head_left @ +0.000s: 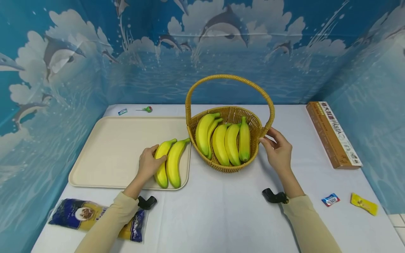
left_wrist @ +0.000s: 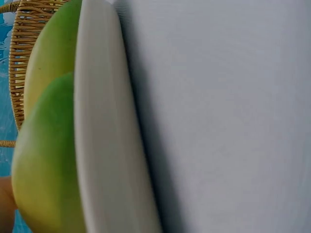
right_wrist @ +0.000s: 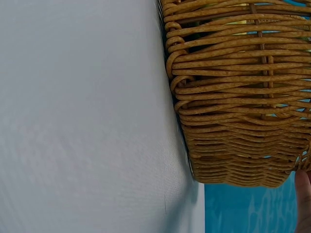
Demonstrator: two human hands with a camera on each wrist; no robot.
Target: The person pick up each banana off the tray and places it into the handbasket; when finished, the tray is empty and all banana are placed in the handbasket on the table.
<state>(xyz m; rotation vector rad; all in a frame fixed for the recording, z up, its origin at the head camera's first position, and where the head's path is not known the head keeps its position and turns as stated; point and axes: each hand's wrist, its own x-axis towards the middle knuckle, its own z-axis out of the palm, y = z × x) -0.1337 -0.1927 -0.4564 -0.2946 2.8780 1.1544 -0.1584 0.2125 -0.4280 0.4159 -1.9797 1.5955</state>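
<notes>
Two yellow bananas lie side by side at the right end of a cream tray (head_left: 126,151). My left hand (head_left: 149,164) grips the left banana (head_left: 162,172), its thumb across the top; the other banana (head_left: 176,165) is just to the right. Their green ends show close up in the left wrist view, behind the tray's rim (left_wrist: 104,116). A wicker basket (head_left: 227,168) with a tall arched handle holds several bananas (head_left: 220,144). My right hand (head_left: 280,151) pinches the basket's right rim at the foot of the handle. Woven side (right_wrist: 238,97) fills much of the right wrist view.
A brown pasta box (head_left: 332,137) lies at the right back. Two small wrapped snacks, one blue (head_left: 330,199) and one yellow (head_left: 364,203), are at the right front. A pasta bag (head_left: 79,214) lies under the left forearm. Behind the tray are a lollipop (head_left: 147,109) and a small wrapper (head_left: 122,111).
</notes>
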